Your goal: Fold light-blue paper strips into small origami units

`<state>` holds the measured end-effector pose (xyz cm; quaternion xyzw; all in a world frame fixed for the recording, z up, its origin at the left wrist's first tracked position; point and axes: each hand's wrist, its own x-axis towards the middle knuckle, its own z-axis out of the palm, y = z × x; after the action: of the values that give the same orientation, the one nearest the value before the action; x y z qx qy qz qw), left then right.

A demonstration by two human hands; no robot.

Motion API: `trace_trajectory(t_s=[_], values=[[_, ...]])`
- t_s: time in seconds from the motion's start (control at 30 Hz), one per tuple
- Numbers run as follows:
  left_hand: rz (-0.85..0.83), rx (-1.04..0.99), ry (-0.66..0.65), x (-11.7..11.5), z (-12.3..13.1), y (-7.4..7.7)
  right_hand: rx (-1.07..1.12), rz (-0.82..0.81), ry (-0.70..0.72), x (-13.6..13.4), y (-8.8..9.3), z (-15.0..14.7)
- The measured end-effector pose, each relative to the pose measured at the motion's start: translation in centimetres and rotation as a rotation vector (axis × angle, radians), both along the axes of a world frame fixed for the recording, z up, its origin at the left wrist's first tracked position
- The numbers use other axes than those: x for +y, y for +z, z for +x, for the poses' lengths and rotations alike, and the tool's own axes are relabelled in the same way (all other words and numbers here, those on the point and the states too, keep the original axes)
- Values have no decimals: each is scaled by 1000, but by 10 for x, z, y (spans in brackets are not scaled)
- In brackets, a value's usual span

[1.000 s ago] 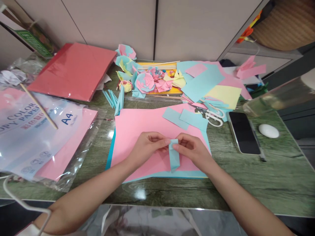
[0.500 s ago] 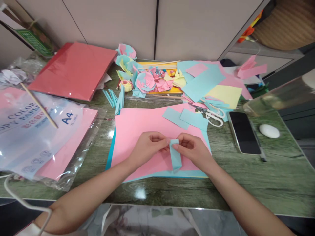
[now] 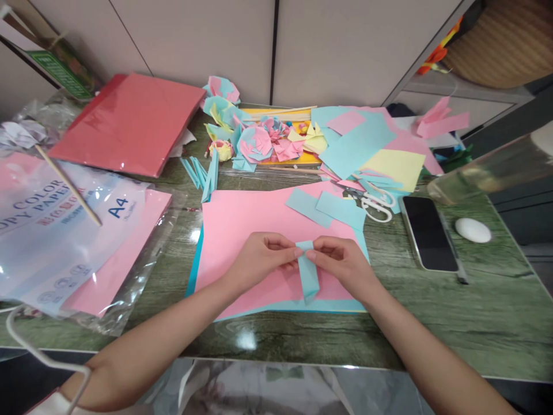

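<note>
The left hand [image 3: 259, 260] and right hand [image 3: 342, 263] pinched the upper end of a folded blue paper strip [image 3: 309, 278] from both sides, fingertips clamped on it, likely steadying its crease, over the pink sheet [image 3: 242, 219].

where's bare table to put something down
Bare green wood-grain table shows near-right, below the black phone and white oval object, and in the strip between the pink paper sheet and the phone. Crowded: the back, with coloured paper flowers and white-handled scissors. The left hand and right hand pinch a folded light-blue paper strip over the sheet.
</note>
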<state>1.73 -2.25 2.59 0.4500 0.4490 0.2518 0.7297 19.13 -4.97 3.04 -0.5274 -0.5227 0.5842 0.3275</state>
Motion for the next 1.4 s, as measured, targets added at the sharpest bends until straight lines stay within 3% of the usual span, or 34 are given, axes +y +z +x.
trace_trajectory(t_s=[0.53, 0.83, 1.17, 1.4], values=[[5, -1, 10, 0, 0, -3, -50, -41, 52, -2, -3, -2], [6, -22, -10, 0, 0, 0, -206, 88, 30, -5, -3, -5], [148, 57, -19, -1, -1, 3, -221, 80, 46, -6, -2, -5], [151, 80, -46, -3, 0, 2, -212, 84, 74, -5, -2, -3]])
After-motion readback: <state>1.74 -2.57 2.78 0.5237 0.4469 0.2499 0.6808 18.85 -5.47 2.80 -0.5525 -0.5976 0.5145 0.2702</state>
